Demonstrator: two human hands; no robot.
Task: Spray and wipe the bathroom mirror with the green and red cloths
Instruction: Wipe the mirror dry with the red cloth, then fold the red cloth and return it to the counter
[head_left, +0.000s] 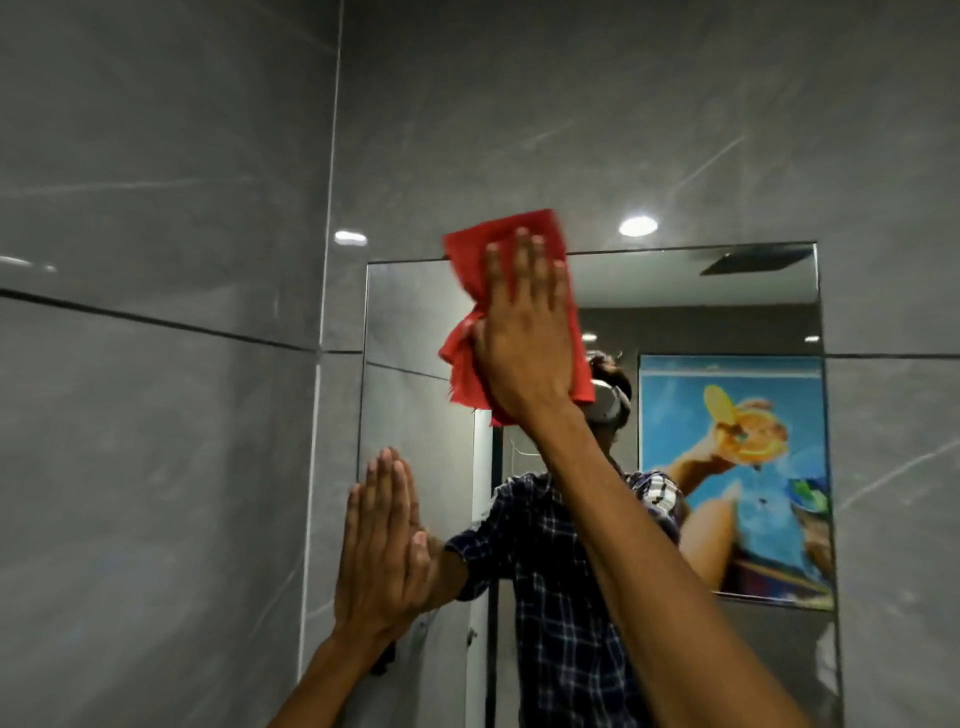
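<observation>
Right hand (524, 353), fingers straight, presses rumpled red cloth (467, 260) at top edge of frameless rectangular mirror (415, 312); most glass lies below-right. Left hand (382, 545) flat, bracing.

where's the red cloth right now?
Head view, upper centre: the red cloth is pressed under the right hand at the top edge of the mirror, partly over the wall above. The left hand is lower left.

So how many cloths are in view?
1: the red cloth, pressed on the mirror near its top edge, under the right hand. No green cloth shows; it may be out of frame.
</observation>
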